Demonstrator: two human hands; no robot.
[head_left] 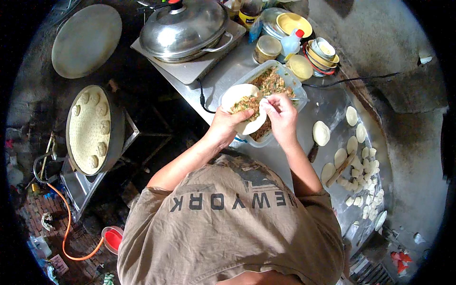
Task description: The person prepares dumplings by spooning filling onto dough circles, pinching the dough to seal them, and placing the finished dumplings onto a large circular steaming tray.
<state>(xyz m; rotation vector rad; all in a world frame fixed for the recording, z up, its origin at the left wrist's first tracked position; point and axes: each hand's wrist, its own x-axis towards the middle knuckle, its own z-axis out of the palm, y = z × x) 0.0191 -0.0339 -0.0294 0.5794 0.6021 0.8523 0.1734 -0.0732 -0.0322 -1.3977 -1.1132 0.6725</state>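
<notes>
My left hand [222,128] holds a round dough wrapper [236,92] from beneath, its thumb resting on a mound of minced filling [247,103] at the wrapper's middle. The fingers of my right hand [283,116] are pinched on the wrapper's right edge. Both hands are over a clear plastic container [298,81] of brown and green filling [273,81]. Part of that container is hidden by the wrapper and my hands. A thin utensil handle shows behind my right hand.
Right on the metal table lie flat wrappers [321,133], a rolling pin [342,168] and many small dough pieces [368,171]. A lidded pan [185,31] sits on a cooker at the back. Stacked bowls [323,54] stand behind. Left, a steamer [88,137] holds several buns [105,127].
</notes>
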